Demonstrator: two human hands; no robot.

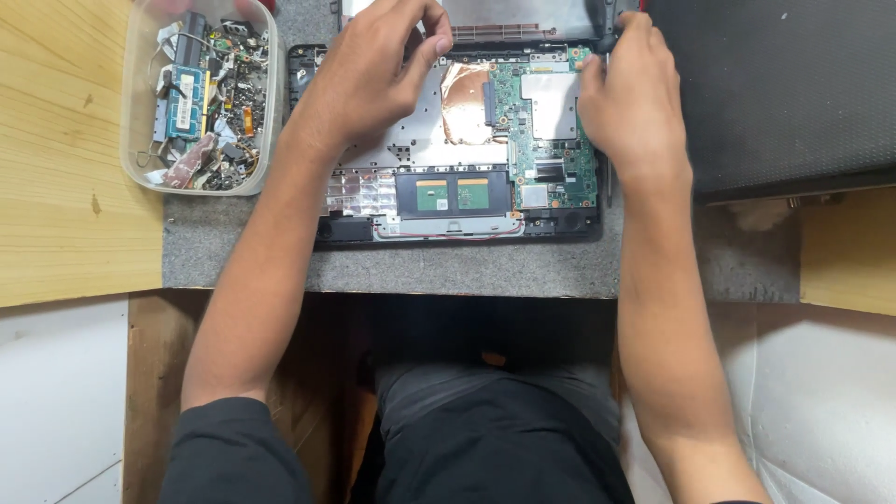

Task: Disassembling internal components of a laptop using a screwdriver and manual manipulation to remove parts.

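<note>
Green board (546,140) sits bare in the opened laptop (457,149) on grey felt (392,266). It looks mid-teardown. Left hand (373,75) pinches something small at the far edge; right hand (625,103) grips a screwdriver (609,28) upright at the board's right corner. Steady pressure seems needed next.

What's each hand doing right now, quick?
Left hand: fingers curled, pinching at the far edge of the open laptop; what it grips cannot be told.
Right hand: closed on a screwdriver.
</note>
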